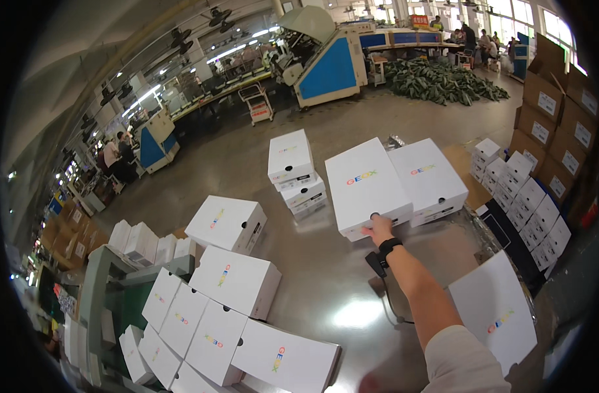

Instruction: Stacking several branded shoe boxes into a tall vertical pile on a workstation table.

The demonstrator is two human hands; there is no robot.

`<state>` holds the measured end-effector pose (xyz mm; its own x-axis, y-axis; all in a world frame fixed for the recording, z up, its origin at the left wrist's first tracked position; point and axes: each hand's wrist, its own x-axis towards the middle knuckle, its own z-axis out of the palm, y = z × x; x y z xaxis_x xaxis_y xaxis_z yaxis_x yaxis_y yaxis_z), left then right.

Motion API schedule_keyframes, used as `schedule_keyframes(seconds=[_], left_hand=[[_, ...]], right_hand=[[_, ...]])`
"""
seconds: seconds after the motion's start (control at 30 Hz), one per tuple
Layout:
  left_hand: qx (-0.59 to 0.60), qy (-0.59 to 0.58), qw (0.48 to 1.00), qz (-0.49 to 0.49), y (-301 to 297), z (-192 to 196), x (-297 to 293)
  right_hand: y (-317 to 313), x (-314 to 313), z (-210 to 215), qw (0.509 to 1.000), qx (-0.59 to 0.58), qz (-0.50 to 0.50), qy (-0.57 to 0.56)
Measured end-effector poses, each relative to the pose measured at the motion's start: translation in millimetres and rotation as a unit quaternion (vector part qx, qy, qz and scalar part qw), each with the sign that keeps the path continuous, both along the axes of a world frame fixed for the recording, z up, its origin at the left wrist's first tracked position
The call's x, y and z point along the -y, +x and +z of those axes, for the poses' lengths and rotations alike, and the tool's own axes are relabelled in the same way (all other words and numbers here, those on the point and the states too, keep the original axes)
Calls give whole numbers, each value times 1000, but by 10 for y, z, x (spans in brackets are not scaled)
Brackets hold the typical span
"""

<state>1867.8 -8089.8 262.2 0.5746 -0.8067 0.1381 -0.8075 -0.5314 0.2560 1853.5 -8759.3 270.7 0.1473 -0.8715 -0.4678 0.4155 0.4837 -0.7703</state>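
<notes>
My right hand (pixel 379 229) reaches far across the metal table (pixel 306 268) and grips the near edge of a large white shoebox (pixel 367 185), with fingers at its round finger hole. The lid is on. Around my right wrist is a black band (pixel 389 245), with a small black device (pixel 376 264) and a cable hanging beside it. Touching the gripped box on its right is another white shoebox (pixel 426 171). To its left stands a stack of smaller white boxes (pixel 291 156). My left hand is out of view.
More white boxes (pixel 235 278) crowd the left side, by a grey-green conveyor frame (pixel 96 308). A white lid or box (pixel 496 308) lies near right. Brown cartons (pixel 542 118) and stacked white boxes (pixel 525 196) stand beyond. Behind are a blue-and-white machine (pixel 329 69) and a dark green heap (pixel 444 82).
</notes>
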Motion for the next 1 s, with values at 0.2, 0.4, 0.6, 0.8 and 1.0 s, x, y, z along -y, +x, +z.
schedule_keyframes(seconds=[0.2, 0.4, 0.6, 0.8, 1.0], left_hand=[[1, 58, 996, 61, -59, 227, 370], [-6, 34, 997, 66, 6, 122, 256], [-32, 59, 993, 92, -29, 125, 212], [-69, -18, 988, 135, -97, -27, 165], [5, 61, 996, 65, 39, 246, 337]], right_hand=[[76, 710, -462, 997, 58, -56, -3], [581, 310, -1195, 977, 80, 184, -72], [2063, -759, -641, 864, -125, 341, -347], [3072, -849, -451, 733, -239, 243, -589], [3564, -786, -265, 580, -369, 394, -610]])
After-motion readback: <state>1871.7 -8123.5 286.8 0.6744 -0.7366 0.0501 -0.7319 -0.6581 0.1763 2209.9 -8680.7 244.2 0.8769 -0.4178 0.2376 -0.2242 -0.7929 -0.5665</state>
